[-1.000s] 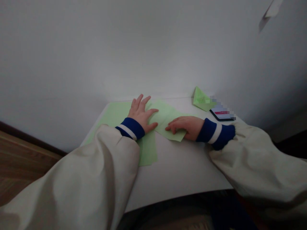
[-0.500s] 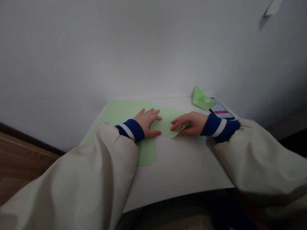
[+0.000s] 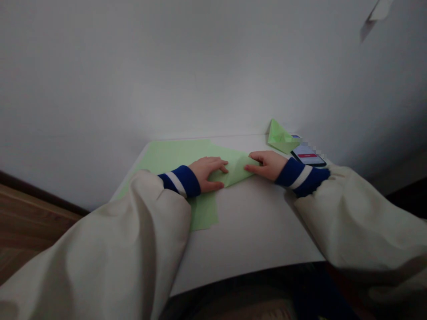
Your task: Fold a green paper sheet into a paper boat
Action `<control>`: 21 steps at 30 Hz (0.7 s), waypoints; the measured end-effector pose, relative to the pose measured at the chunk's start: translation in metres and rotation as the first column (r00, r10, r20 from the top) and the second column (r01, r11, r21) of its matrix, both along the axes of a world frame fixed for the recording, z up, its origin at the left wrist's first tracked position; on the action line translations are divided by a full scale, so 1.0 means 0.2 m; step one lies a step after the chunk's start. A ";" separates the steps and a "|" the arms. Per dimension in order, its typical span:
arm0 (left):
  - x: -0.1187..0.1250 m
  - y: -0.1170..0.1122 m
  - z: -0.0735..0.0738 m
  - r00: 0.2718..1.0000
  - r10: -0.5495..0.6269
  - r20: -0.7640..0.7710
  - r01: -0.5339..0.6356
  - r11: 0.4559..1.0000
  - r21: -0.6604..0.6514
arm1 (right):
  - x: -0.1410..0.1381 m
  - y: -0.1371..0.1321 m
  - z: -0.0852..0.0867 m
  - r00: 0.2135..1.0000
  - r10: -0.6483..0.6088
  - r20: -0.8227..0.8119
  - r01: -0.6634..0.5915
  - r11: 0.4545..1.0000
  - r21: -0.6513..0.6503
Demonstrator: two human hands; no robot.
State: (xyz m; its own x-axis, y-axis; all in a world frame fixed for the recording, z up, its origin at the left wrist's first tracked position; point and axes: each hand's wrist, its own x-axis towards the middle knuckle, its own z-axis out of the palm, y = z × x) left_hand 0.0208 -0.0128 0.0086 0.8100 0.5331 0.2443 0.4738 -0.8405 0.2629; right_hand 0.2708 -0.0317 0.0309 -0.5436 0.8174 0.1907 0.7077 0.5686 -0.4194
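Note:
A light green sheet of paper (image 3: 238,165) lies between my hands, its lower right edge slanting up toward the right. My left hand (image 3: 209,173) rests on its left part, fingers apart, thumb near the lower edge. At the right corner, my right hand (image 3: 265,164) pinches the paper between thumb and fingers. More green sheets (image 3: 178,149) lie flat beneath and to the left, partly covered by my left arm.
A folded green paper piece (image 3: 281,138) stands at the back right of the white table (image 3: 260,231). Beside it lies a phone (image 3: 308,155) with a lit screen. A wall (image 3: 213,80) rises directly behind the table.
My right hand has moved slightly up and now pinches the paper's right corner. The paper's lower right edge, curled before, now runs straighter. My left fingers have drawn down a little.

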 end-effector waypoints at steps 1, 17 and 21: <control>0.00 -0.01 0.01 1.000 0.004 -0.004 -0.004 1.000 0.013 | 0.00 0.00 0.00 0.999 -0.036 0.006 0.035 0.999 0.013; 0.10 -0.14 0.08 0.958 0.236 -0.165 -0.211 0.965 0.155 | -0.03 0.03 -0.02 0.970 -0.222 0.103 0.212 0.972 0.097; 0.11 -0.17 0.07 0.941 0.291 -0.175 -0.259 0.948 0.184 | -0.02 0.04 -0.03 0.967 -0.238 0.087 0.230 0.969 0.095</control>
State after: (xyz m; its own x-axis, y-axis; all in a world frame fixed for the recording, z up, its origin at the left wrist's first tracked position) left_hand 0.0436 -0.0469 0.0236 0.6771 0.7101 0.1930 0.7214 -0.6923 0.0166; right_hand 0.2674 -0.0243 0.0259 -0.3582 0.9076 0.2192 0.8603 0.4120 -0.3002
